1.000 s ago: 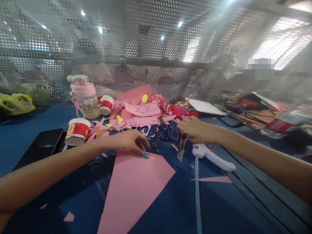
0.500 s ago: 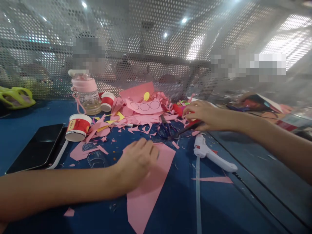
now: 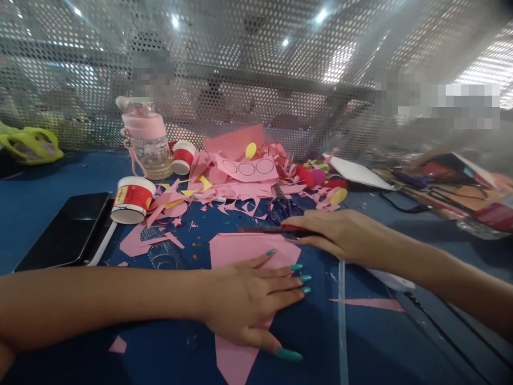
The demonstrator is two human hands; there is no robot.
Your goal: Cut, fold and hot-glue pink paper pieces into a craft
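My left hand (image 3: 250, 299) lies flat with spread fingers on a piece of pink paper (image 3: 234, 251), pressing it to the blue table. The paper has a narrow fold along its far edge and tapers toward me. Closed in my right hand (image 3: 344, 232) is a slim red and black utility knife (image 3: 296, 231). It lies sideways along the paper's far edge; its tip is blurred. A white glue gun (image 3: 395, 279) is partly hidden under my right forearm, with a long clear glue stick (image 3: 342, 326) running toward me. Scissors (image 3: 280, 208) rest just beyond the knife.
Pink paper scraps (image 3: 236, 187) pile up at the back. On the left are a phone (image 3: 66, 230), a red paper cup (image 3: 134, 200), another cup (image 3: 183, 158) and a pink-lidded bottle (image 3: 148, 144). Black cables (image 3: 435, 331) cross the right side. A perforated metal screen (image 3: 240, 75) stands behind.
My left hand has opened from a curled shape and flattened on the pink paper. My right hand has brought the utility knife toward me, to the paper's far edge. The view has shifted slightly.
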